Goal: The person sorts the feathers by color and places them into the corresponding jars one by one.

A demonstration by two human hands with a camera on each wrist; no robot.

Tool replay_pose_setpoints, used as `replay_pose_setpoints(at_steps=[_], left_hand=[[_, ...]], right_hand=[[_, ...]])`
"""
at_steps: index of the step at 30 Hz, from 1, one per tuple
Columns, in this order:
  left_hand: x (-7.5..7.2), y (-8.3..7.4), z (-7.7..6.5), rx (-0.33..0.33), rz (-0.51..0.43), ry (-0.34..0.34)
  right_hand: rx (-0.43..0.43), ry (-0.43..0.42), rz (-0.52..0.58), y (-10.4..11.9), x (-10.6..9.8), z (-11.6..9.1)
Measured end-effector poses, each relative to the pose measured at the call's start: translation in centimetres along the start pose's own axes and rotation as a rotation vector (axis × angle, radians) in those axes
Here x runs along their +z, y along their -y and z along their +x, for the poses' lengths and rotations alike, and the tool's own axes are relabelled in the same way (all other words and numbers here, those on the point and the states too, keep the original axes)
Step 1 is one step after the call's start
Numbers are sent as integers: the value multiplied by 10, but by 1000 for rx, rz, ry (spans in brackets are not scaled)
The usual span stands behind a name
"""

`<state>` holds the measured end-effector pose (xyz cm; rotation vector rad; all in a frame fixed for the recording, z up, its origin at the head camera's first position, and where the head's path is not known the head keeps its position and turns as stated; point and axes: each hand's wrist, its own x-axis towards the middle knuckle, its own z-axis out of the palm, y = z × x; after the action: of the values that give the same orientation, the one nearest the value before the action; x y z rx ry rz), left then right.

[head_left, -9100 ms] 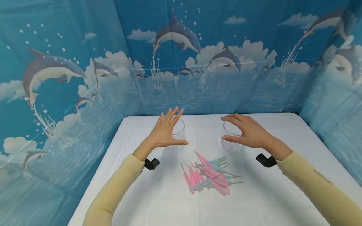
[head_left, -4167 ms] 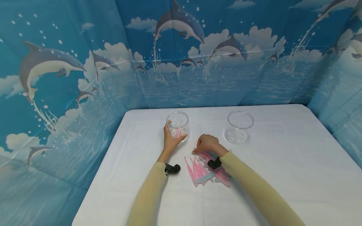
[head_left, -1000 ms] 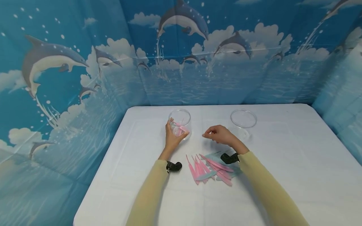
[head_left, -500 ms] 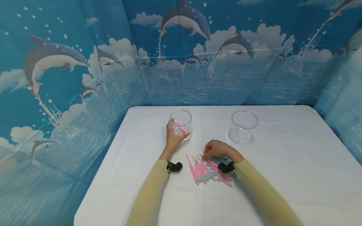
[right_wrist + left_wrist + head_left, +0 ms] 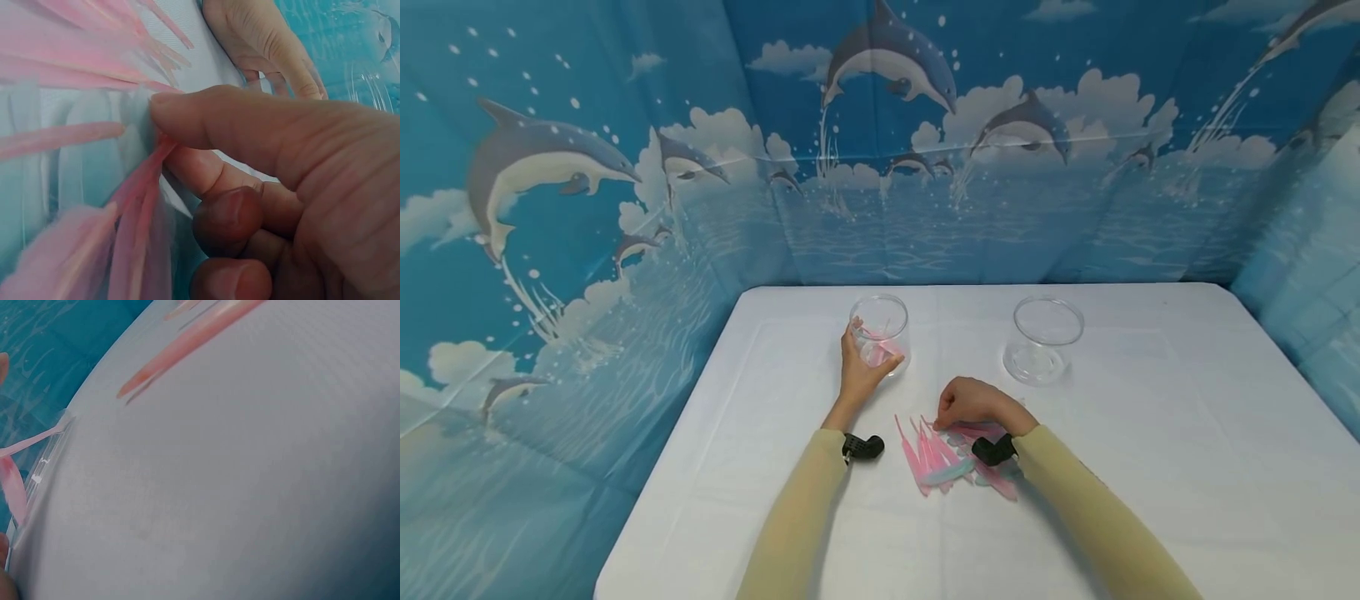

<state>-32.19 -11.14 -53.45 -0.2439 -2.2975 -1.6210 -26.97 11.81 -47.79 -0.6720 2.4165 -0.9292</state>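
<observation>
My left hand [image 5: 859, 372] grips the side of a clear round jar [image 5: 880, 338], thumb in front and fingers behind. Pink feathers [image 5: 882, 352] lie inside that jar; part of it also shows at the left edge of the left wrist view. Over the feather pile, my right hand [image 5: 973, 402] pinches a pink feather [image 5: 145, 172] by its quill between thumb and index finger, as the right wrist view shows. Pink feathers [image 5: 912, 457] fan out left of this hand, with a light blue feather [image 5: 947, 472] lying across them. My right hand and wrist cover part of the pile.
A second clear jar [image 5: 1043, 341] stands back right with no feathers showing in it. Both jars are on a white-covered table [image 5: 1187, 433]. A blue dolphin-print curtain [image 5: 985, 237] hangs behind the table and along its sides. A black wrist camera [image 5: 995, 450] sits on my right wrist.
My left hand has taken hold of the left jar, which now contains pink feathers. My right hand has come down from beside the jars to the pile and pinches a feather.
</observation>
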Motion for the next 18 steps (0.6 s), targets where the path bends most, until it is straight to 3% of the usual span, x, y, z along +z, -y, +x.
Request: replay_pose_setpoints(at_steps=[13, 18], left_hand=[[0, -1, 0, -6, 13, 3], [1, -1, -1, -9, 21, 1]], right_hand=[[63, -138, 7, 0, -20, -4], [40, -193, 63, 3, -31, -9]])
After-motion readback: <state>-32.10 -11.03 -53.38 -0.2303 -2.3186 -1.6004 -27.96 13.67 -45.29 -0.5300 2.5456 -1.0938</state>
